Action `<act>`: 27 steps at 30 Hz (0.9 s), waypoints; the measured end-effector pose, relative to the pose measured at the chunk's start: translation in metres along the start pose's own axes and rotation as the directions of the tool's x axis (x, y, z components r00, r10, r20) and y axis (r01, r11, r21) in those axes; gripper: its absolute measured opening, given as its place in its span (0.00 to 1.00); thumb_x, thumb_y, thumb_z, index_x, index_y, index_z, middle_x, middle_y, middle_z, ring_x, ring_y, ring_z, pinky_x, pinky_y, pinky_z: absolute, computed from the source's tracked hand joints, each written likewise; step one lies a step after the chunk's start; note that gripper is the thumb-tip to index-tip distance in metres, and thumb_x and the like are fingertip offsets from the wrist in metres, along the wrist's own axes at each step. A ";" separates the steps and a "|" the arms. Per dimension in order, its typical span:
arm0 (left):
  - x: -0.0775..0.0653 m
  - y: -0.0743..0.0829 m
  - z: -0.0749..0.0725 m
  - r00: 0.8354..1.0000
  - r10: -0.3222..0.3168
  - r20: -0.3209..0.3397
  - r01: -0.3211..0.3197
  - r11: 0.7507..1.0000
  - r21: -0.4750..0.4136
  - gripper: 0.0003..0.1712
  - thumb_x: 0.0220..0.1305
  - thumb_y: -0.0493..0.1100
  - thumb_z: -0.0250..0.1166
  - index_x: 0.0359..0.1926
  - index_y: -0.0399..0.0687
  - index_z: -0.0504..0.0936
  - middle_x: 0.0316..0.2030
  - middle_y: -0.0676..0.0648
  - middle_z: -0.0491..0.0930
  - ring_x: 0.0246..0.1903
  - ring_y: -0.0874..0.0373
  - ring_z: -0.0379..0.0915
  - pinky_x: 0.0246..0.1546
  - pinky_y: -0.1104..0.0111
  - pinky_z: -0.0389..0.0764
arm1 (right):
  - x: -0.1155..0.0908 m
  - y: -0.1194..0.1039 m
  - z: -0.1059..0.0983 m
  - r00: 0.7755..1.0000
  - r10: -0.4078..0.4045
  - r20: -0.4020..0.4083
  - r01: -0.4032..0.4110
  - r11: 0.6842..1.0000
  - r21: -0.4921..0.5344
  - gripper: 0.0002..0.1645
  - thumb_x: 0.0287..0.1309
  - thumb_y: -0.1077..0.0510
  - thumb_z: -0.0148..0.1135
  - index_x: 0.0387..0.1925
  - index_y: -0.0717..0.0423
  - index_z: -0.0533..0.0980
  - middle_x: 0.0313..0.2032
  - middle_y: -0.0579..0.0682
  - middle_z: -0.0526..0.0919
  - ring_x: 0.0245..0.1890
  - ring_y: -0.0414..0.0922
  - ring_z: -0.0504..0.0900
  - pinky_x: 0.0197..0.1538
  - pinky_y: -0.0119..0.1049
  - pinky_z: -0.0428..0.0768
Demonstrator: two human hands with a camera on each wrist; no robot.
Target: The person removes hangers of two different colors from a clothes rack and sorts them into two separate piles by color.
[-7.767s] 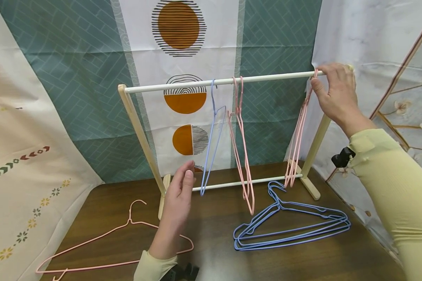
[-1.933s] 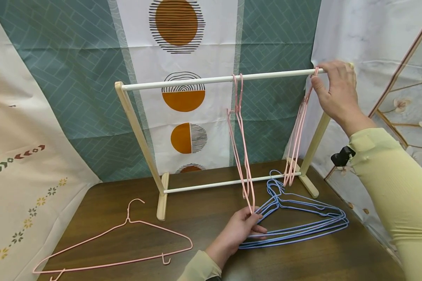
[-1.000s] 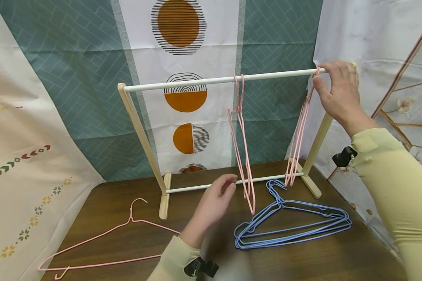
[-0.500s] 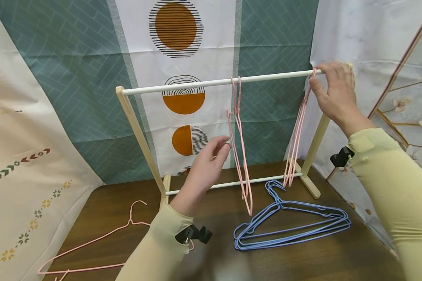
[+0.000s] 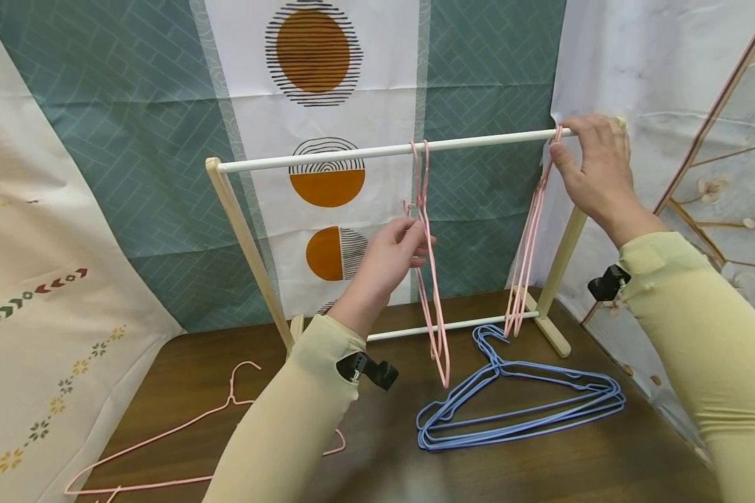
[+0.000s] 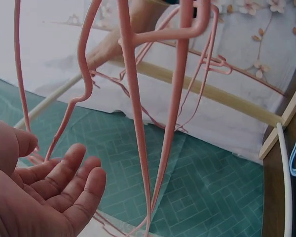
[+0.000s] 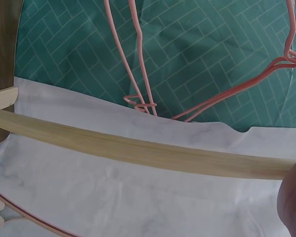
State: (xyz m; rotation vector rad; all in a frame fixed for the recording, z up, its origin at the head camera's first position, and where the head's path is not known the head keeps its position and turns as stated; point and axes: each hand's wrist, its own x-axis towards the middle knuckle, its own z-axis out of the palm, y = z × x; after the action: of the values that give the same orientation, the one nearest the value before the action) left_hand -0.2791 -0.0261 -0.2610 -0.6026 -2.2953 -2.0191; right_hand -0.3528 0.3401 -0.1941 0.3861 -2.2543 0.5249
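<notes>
Two pink hangers (image 5: pixel 439 314) hang from the middle of the white rod (image 5: pixel 327 159) of a small clothes rack. My left hand (image 5: pixel 390 255) is at the upper part of these hangers, its fingers loosely bent. In the left wrist view the left hand (image 6: pixel 44 192) has its thumb and forefinger apart, with thin pink wire running close beside them. My right hand (image 5: pixel 598 168) grips the rack's right top corner, its thumb beside a bunch of pink hangers (image 5: pixel 528 244) hanging there. Only a blurred edge of the right hand (image 7: pixel 293 197) shows in the right wrist view.
Several blue hangers (image 5: pixel 522 405) lie stacked on the brown table (image 5: pixel 478 482) at the front right. At the left lies a pink hanger (image 5: pixel 157 436), partly covered by my left sleeve. The rack's wooden left post (image 5: pixel 245 237) stands before a patterned curtain (image 5: pixel 132 175).
Earlier a blue hanger hung on the rod; it now lies with the blue stack. My left hand has risen from that stack to the middle pink hangers. The right hand stays at the corner.
</notes>
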 end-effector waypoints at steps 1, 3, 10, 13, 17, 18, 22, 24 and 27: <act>0.002 0.000 0.001 1.000 -0.005 0.006 0.005 1.000 -0.012 0.23 0.90 0.50 0.54 0.69 0.40 0.80 0.54 0.43 0.88 0.54 0.48 0.84 0.59 0.58 0.86 | 0.000 0.000 0.000 1.000 -0.002 -0.001 0.002 1.000 0.001 0.31 0.87 0.42 0.50 0.77 0.57 0.67 0.76 0.63 0.66 0.82 0.60 0.52 0.84 0.55 0.42; 0.004 0.001 0.002 1.000 -0.016 0.017 0.017 0.999 -0.034 0.22 0.90 0.50 0.55 0.70 0.40 0.79 0.55 0.41 0.89 0.53 0.49 0.85 0.60 0.58 0.86 | 0.000 -0.001 0.000 1.000 -0.004 -0.001 0.004 1.000 0.001 0.32 0.87 0.42 0.49 0.77 0.56 0.67 0.76 0.63 0.65 0.83 0.60 0.52 0.84 0.55 0.42; 0.009 0.006 0.006 1.000 -0.028 0.000 0.028 0.992 -0.123 0.19 0.86 0.41 0.61 0.69 0.37 0.79 0.51 0.39 0.90 0.46 0.53 0.85 0.59 0.58 0.86 | 0.000 -0.001 0.000 1.000 -0.002 -0.003 0.002 1.000 0.004 0.31 0.87 0.42 0.49 0.77 0.56 0.67 0.76 0.63 0.66 0.83 0.59 0.52 0.84 0.53 0.41; 0.009 0.007 0.006 0.999 -0.024 -0.025 0.020 0.987 -0.158 0.21 0.84 0.39 0.64 0.70 0.36 0.78 0.47 0.41 0.90 0.43 0.55 0.85 0.58 0.58 0.86 | -0.001 -0.001 0.000 1.000 -0.002 -0.001 0.002 1.000 0.007 0.31 0.88 0.42 0.49 0.76 0.56 0.67 0.76 0.63 0.66 0.83 0.59 0.52 0.84 0.54 0.42; 0.008 0.009 0.003 0.998 -0.009 -0.069 -0.002 0.986 -0.167 0.26 0.82 0.37 0.64 0.75 0.36 0.74 0.43 0.44 0.89 0.40 0.55 0.83 0.54 0.61 0.86 | -0.003 -0.001 0.001 1.000 -0.001 0.004 0.001 1.000 0.004 0.31 0.88 0.41 0.48 0.77 0.56 0.67 0.76 0.63 0.65 0.83 0.59 0.51 0.84 0.53 0.41; 0.008 0.009 0.002 0.996 -0.004 -0.084 -0.009 0.987 -0.159 0.27 0.82 0.36 0.64 0.76 0.36 0.74 0.42 0.45 0.89 0.38 0.55 0.82 0.52 0.62 0.86 | -0.003 -0.001 0.001 1.000 -0.002 0.005 0.002 1.000 0.004 0.32 0.88 0.41 0.48 0.77 0.56 0.67 0.76 0.63 0.65 0.83 0.59 0.51 0.85 0.54 0.41; 0.005 0.014 -0.005 0.989 0.020 -0.143 -0.041 0.989 -0.143 0.25 0.80 0.34 0.59 0.74 0.37 0.76 0.35 0.48 0.83 0.33 0.56 0.76 0.44 0.66 0.84 | -0.003 -0.001 0.001 1.000 -0.009 0.002 0.009 1.000 -0.001 0.33 0.88 0.40 0.47 0.77 0.56 0.67 0.76 0.63 0.65 0.83 0.59 0.51 0.85 0.53 0.40; 0.002 0.018 -0.009 0.985 0.036 -0.169 -0.060 0.989 -0.136 0.23 0.80 0.33 0.57 0.71 0.38 0.77 0.32 0.49 0.80 0.30 0.57 0.74 0.41 0.67 0.83 | -0.003 -0.001 0.001 1.000 -0.017 -0.004 0.017 1.000 -0.006 0.33 0.88 0.39 0.47 0.76 0.57 0.67 0.75 0.63 0.66 0.82 0.60 0.52 0.85 0.53 0.40; -0.004 0.022 -0.018 0.977 0.067 -0.202 -0.089 0.991 -0.099 0.20 0.80 0.34 0.57 0.68 0.40 0.79 0.30 0.48 0.78 0.29 0.57 0.74 0.40 0.67 0.83 | -0.003 0.000 0.000 1.000 -0.025 -0.012 0.025 1.000 -0.007 0.33 0.88 0.38 0.47 0.76 0.58 0.67 0.75 0.63 0.66 0.82 0.60 0.53 0.85 0.54 0.40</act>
State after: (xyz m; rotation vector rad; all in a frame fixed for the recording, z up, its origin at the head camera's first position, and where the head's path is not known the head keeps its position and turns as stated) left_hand -0.2729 -0.0422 -0.2381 -0.4637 -2.0304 -2.0728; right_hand -0.3510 0.3398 -0.1961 0.4057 -2.2364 0.5048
